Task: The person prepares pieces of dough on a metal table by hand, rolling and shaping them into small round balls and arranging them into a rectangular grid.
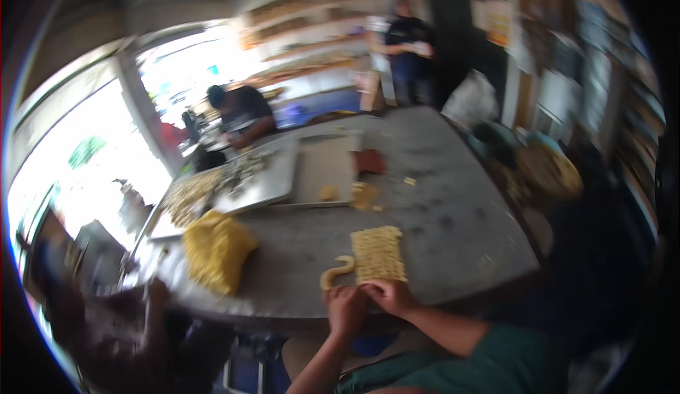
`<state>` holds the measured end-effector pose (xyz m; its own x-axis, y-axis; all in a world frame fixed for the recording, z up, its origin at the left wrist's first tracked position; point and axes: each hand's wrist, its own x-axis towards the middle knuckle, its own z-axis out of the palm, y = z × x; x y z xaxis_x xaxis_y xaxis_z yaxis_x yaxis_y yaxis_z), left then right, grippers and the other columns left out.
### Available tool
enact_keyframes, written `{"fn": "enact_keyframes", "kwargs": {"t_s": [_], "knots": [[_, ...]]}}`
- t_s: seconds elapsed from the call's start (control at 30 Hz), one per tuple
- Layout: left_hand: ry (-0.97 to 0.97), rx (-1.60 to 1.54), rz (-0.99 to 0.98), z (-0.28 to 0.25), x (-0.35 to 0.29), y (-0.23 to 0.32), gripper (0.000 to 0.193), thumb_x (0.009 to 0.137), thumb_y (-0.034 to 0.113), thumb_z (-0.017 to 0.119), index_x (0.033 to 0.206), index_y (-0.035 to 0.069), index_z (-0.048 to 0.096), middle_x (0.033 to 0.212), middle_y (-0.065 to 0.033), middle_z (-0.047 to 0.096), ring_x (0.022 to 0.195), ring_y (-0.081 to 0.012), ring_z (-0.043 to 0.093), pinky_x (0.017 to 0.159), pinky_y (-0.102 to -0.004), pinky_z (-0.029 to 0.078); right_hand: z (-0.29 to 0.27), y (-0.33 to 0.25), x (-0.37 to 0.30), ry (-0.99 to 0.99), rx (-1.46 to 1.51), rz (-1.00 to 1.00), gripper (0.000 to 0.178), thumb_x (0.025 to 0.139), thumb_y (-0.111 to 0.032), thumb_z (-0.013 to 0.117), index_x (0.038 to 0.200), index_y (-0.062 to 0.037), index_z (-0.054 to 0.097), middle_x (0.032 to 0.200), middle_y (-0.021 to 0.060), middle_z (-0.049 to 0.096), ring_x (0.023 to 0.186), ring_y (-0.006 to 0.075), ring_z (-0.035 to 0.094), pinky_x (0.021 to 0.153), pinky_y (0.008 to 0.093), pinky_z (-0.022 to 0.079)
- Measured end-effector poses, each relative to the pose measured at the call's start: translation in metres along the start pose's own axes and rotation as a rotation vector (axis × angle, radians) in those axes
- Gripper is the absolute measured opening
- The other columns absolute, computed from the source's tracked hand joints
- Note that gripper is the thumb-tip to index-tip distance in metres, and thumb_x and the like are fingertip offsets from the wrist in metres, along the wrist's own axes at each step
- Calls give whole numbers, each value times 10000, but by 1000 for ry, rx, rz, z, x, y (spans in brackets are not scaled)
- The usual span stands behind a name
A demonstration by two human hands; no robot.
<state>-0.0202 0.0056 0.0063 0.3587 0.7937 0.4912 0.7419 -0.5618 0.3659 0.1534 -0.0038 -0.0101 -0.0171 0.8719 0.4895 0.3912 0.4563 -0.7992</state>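
Observation:
In front of me on the metal table, a pale dough rope (333,273) bends into a hook. Its near end runs under the fingers of my left hand (346,309), which are curled closed over it. My right hand (392,297) is closed close beside the left, thumb and fingers together; blur hides what lies between them. Touching or just short of the right hand is a squarish block of small dough pieces (377,251), set in tight rows. Further up the table lie a lump of dough (365,195) and a small loose dough piece (410,181).
To my left stands a bulging yellow bag (216,251). Behind it are metal trays (280,190), one heaped with small pieces, and a dark red object (369,161). One person (244,114) bends over the far left end; another (409,50) stands at the back. Someone sits at the near left.

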Motion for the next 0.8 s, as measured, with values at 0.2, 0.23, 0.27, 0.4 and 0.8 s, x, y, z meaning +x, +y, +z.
{"fn": "enact_keyframes", "kwargs": {"t_s": [0.2,0.23,0.27,0.4,0.8], "knots": [[-35,-115,23,37,9,19,186,870,192,714,1040,128,752,1003,-59,752,1118,-261,645,1066,-463,386,-39,0,-15,-16,10,145,228,1006,-184,687,1175,-35,720,1009,156,761,944,279,756,826,380,577],[-58,-126,40,37,6,24,186,870,192,714,1040,128,752,1003,-59,752,1118,-261,645,1066,-463,386,-44,1,-20,10,14,160,218,1000,-174,700,1156,-23,725,1035,158,767,960,252,761,827,366,579],[24,-103,88,29,7,25,146,854,184,727,984,123,751,972,-54,751,1071,-251,656,1038,-454,397,-43,-2,-17,0,34,177,185,1002,-164,695,1126,-30,725,1022,159,761,964,270,758,830,372,579],[123,-80,126,19,1,12,120,807,181,768,903,113,745,897,-47,739,1006,-243,664,1009,-456,403,-18,0,-25,44,-51,20,199,1004,-169,689,1144,-30,715,1035,153,750,964,299,745,831,394,575],[56,-90,112,17,6,30,117,892,227,772,977,149,748,977,-18,750,1070,-241,660,1072,-492,398,-85,76,60,330,-528,182,229,984,-189,683,1186,-87,719,1059,153,711,911,289,698,792,393,561]]}}
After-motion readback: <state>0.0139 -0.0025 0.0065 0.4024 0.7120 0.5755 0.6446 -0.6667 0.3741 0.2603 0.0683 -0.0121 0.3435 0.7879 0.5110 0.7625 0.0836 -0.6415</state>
